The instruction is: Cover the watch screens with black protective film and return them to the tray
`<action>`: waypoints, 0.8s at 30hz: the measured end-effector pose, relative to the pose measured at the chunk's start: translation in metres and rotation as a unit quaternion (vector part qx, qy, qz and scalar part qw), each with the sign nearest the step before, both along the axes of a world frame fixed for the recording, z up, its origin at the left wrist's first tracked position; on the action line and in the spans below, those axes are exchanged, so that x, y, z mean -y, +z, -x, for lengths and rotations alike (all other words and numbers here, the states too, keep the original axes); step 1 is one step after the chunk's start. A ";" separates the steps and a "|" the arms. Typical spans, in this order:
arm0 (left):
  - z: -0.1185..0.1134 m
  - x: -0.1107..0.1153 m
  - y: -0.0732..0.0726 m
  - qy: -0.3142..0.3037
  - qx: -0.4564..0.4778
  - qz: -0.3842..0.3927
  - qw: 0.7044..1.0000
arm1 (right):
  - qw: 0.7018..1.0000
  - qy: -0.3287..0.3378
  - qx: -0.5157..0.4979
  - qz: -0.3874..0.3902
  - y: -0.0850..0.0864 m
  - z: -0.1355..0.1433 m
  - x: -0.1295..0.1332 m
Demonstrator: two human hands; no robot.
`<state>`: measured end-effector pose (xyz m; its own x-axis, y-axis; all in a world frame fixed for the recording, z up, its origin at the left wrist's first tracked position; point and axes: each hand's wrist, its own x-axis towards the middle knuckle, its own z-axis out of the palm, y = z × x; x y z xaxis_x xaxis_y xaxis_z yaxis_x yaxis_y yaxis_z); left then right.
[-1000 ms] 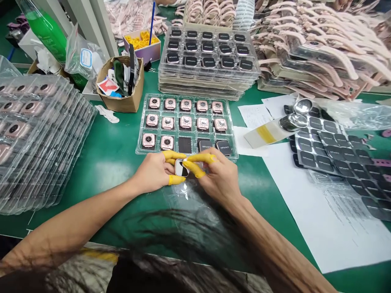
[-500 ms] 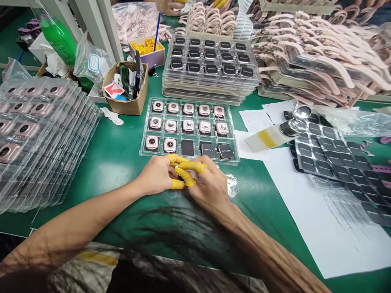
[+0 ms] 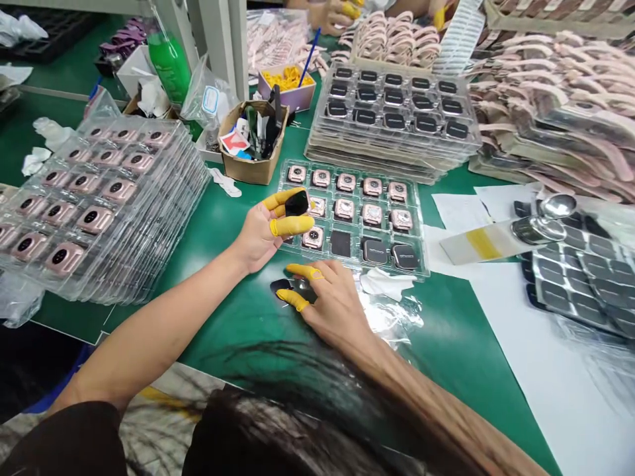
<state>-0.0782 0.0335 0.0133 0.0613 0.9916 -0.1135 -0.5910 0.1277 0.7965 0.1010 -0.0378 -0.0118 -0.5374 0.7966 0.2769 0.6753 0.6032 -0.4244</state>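
My left hand (image 3: 265, 231), yellow finger cots on its fingers, holds up a watch body (image 3: 296, 203) with its glossy black face showing. Lower and to the right, my right hand (image 3: 327, 294) is low over the table. Its cotted thumb lies against a small dark square piece of film (image 3: 280, 287), with the index finger stretched out above; the other fingers are partly hidden. Behind both hands sits a clear plastic tray (image 3: 424, 254) with several pink watch bodies, one pocket showing only a dark pad, and two black-faced pieces in its front row.
Stacked trays of pink watches (image 3: 119, 192) stand left, trays of black-faced pieces (image 3: 391, 119) behind. A cardboard box (image 3: 253, 168) of scraps is back left. Clear film (image 3: 397, 317), paper (image 3: 501, 337), black sticker sheets (image 3: 575, 277) and pink straps (image 3: 555, 99) lie right. A co-worker's hands (image 3: 332, 16) are at the back.
My hands, together before, are apart now. The left has lifted the watch body up over the tray's left side; the right stays low with the dark film. The camera view has shifted left.
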 end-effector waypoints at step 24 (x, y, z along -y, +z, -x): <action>-0.012 0.007 -0.001 -0.056 -0.030 0.011 0.998 | 0.998 0.043 -0.002 0.043 0.010 -0.008 0.027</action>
<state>-0.0661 0.0267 0.0122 0.1638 0.9764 -0.1411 -0.5240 0.2073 0.8261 0.1086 -0.0649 -0.0016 -0.6040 0.7683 0.2119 0.6212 0.6203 -0.4789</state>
